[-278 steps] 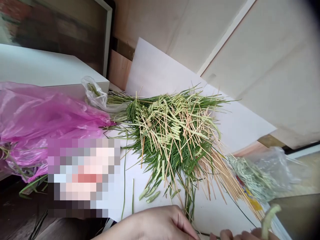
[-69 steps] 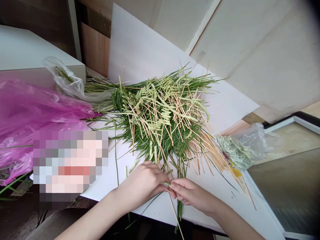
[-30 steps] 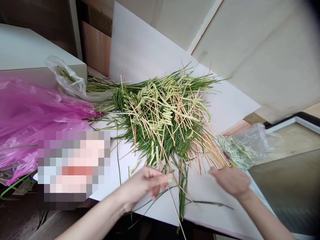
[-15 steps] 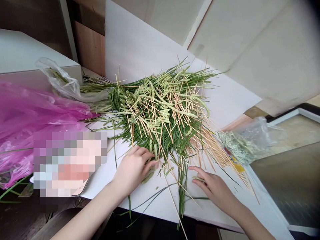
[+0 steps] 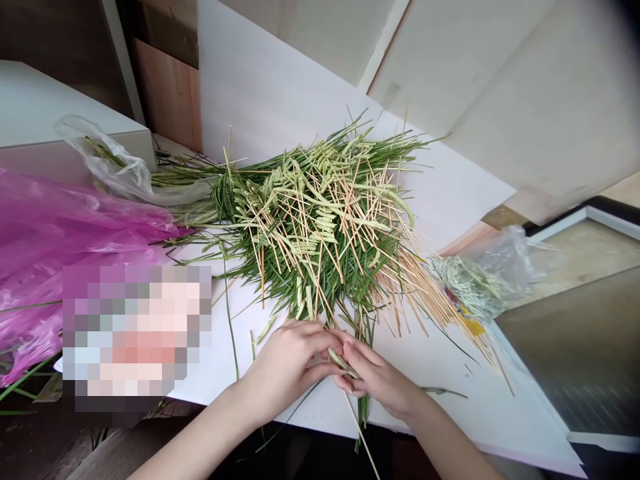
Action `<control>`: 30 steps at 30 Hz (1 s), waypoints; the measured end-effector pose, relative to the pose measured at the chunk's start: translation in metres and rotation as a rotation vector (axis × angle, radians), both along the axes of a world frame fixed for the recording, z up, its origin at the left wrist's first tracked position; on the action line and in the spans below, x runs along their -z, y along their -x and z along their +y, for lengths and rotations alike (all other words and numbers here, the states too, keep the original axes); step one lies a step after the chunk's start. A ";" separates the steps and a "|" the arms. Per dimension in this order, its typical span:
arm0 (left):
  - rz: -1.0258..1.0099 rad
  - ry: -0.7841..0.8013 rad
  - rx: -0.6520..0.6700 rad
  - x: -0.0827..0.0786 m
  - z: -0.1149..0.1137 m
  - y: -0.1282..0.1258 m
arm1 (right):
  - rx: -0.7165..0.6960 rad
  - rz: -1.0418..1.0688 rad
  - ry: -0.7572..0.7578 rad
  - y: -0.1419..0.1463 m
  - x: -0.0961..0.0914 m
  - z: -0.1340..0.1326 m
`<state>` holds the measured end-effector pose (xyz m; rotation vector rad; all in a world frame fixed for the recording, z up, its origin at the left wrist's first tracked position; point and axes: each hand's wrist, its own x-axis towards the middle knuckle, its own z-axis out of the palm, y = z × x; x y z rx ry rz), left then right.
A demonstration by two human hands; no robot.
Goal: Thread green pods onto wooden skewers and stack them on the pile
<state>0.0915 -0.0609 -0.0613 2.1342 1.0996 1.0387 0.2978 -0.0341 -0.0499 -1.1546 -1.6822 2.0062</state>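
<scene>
My left hand (image 5: 287, 357) and my right hand (image 5: 383, 383) meet over the white table near its front edge. Between them is a pale green bean piece (image 5: 341, 362), pinched in the right fingers, with the left thumb and fingertips closed around its other end. Part of the grip is hidden by the fingers. A thin wooden skewer (image 5: 361, 427) slants below the hands toward the table's edge. Just beyond them rises a heap of leafy green stalks (image 5: 330, 270), with bean pieces threaded on skewers (image 5: 320, 233) on top.
Loose bare skewers (image 5: 450, 307) lie fanned out to the right, beside a clear plastic bag of pale green strands (image 5: 470, 287). On the left are a pink plastic bag (image 5: 75, 227) and a blurred-out flat object (image 5: 140, 333). A white board (image 5: 260, 87) leans behind the heap.
My right hand has moved left and my left hand slightly right and down, so they now meet at the bean piece. Cut bean bits now show left of the left hand.
</scene>
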 end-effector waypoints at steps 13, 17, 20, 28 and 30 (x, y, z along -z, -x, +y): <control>0.141 -0.045 0.037 -0.003 -0.002 -0.003 | -0.091 -0.102 -0.083 -0.022 0.005 0.003; 0.283 -0.095 0.089 -0.001 -0.006 -0.011 | -0.104 -0.126 -0.077 -0.023 0.010 0.000; 0.304 -0.078 0.115 0.001 -0.008 -0.013 | -0.129 -0.129 -0.101 -0.025 0.010 -0.001; -0.012 0.247 0.277 -0.011 -0.013 -0.010 | -0.173 -0.086 -0.194 -0.036 -0.002 -0.016; -0.086 0.344 0.270 -0.013 -0.015 -0.012 | -0.183 -0.112 -0.327 -0.034 -0.010 -0.021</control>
